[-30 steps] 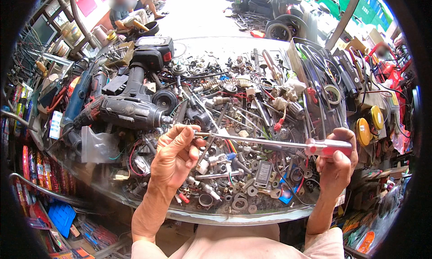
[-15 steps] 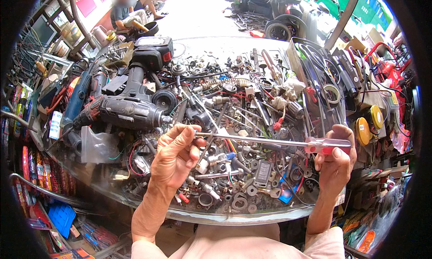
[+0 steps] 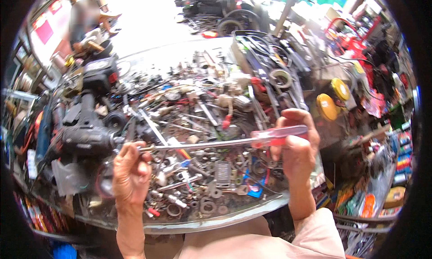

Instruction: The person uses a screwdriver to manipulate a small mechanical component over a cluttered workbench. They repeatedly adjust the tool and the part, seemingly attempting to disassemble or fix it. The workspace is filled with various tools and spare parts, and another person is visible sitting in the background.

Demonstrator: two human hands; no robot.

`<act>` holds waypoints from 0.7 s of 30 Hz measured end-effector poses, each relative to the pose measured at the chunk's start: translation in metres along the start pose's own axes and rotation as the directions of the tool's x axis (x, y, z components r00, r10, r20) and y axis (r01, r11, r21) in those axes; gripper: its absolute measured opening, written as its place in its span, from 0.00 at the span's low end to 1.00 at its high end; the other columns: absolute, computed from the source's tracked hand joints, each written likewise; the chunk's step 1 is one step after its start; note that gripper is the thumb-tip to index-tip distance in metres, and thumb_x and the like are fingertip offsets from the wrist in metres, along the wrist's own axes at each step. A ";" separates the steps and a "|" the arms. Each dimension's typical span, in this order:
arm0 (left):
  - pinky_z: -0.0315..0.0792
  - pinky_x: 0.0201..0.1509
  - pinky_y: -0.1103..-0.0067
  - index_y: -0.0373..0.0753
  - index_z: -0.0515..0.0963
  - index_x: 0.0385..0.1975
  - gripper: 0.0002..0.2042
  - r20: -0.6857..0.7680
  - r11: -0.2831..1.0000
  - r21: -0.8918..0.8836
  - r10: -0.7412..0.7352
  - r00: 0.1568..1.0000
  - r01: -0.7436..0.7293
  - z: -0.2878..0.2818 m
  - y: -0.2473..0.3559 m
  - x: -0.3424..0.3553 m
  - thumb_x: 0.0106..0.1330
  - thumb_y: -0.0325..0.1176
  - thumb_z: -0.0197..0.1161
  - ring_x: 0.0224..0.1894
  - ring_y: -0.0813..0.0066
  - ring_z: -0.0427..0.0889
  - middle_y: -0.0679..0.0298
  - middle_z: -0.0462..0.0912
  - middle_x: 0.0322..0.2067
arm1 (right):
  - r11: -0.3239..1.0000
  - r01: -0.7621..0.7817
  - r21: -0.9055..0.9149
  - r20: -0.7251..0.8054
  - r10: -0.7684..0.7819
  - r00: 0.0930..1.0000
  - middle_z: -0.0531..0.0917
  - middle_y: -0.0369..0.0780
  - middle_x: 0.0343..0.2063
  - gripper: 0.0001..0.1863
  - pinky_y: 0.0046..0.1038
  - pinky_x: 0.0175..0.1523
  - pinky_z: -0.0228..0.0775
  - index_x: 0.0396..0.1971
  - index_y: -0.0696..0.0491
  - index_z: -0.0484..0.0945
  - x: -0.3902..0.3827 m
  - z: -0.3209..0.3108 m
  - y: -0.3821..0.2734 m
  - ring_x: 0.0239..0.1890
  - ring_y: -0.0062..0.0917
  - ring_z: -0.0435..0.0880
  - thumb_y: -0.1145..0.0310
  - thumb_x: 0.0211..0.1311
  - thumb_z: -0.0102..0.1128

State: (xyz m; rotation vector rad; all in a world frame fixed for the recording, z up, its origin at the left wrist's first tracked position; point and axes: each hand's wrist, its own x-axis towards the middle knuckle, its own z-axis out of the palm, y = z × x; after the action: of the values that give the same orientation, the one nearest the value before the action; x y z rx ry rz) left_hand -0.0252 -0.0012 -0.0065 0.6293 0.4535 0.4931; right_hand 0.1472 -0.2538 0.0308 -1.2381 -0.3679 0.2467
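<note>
A long screwdriver (image 3: 209, 145) with a clear and red plastic handle is held almost level above the cluttered bench. My right hand (image 3: 298, 153) is closed around its handle, thumb lying along the near side. At the other end of the shaft, the thumb and fingers of my left hand (image 3: 129, 176) pinch a small brass-coloured piece (image 3: 146, 149) at the tip; blur and the fingers hide its exact shape. Below both hands lie loose washers (image 3: 208, 207), a grey rectangular part (image 3: 222, 174) and many small metal fittings.
A black cordless power tool (image 3: 85, 140) lies on the left, beside a clear plastic bag (image 3: 69, 176). Behind on the right stands a bin of cables and a tape roll (image 3: 281, 78). The glass bench edge (image 3: 234, 217) curves in front of me. Another person (image 3: 83, 27) sits far left.
The view has swung to the right, so the bench sits further left in the picture. Both hands still hold the screwdriver between them, its handle end now tilted slightly higher.
</note>
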 end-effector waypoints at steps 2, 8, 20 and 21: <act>0.64 0.13 0.89 0.29 0.74 0.39 0.11 -0.004 1.000 -0.016 -0.008 1.000 0.008 0.001 0.000 0.001 0.67 0.33 0.55 0.15 0.81 0.73 0.52 0.80 0.26 | 0.999 -0.040 0.028 -0.008 0.041 0.999 0.75 0.43 0.31 0.24 0.18 0.21 0.67 0.46 0.62 0.66 -0.001 0.000 -0.005 0.19 0.18 0.74 0.69 0.48 0.56; 0.64 0.12 0.90 0.30 0.73 0.39 0.12 -0.007 1.000 -0.015 -0.011 1.000 0.011 -0.002 -0.001 0.003 0.67 0.34 0.54 0.15 0.82 0.74 0.53 0.80 0.25 | 0.979 -0.059 -0.196 -0.081 0.043 0.996 0.75 0.31 0.20 0.25 0.12 0.19 0.56 0.45 0.58 0.68 -0.004 -0.003 -0.004 0.14 0.08 0.65 0.51 0.60 0.57; 0.64 0.11 0.90 0.31 0.72 0.39 0.11 -0.041 1.000 -0.025 -0.015 0.999 0.014 -0.002 -0.001 0.003 0.67 0.35 0.54 0.15 0.82 0.75 0.53 0.79 0.25 | 0.979 -0.104 -0.173 -0.067 0.093 0.993 0.76 0.33 0.22 0.18 0.13 0.20 0.61 0.43 0.59 0.68 -0.002 0.001 -0.007 0.16 0.11 0.69 0.61 0.61 0.57; 0.64 0.10 0.90 0.31 0.72 0.39 0.11 -0.045 1.000 -0.026 -0.014 0.999 0.012 -0.001 0.000 0.003 0.67 0.35 0.54 0.16 0.82 0.75 0.54 0.79 0.25 | 0.968 -0.133 -0.215 -0.081 0.118 0.990 0.76 0.32 0.20 0.18 0.13 0.20 0.60 0.42 0.58 0.68 -0.002 0.000 -0.009 0.16 0.11 0.68 0.61 0.61 0.58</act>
State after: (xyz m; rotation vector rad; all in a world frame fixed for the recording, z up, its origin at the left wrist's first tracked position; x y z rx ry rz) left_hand -0.0233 0.0009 -0.0085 0.5906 0.4928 0.5010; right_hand 0.1449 -0.2571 0.0387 -1.4870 -0.2631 0.2767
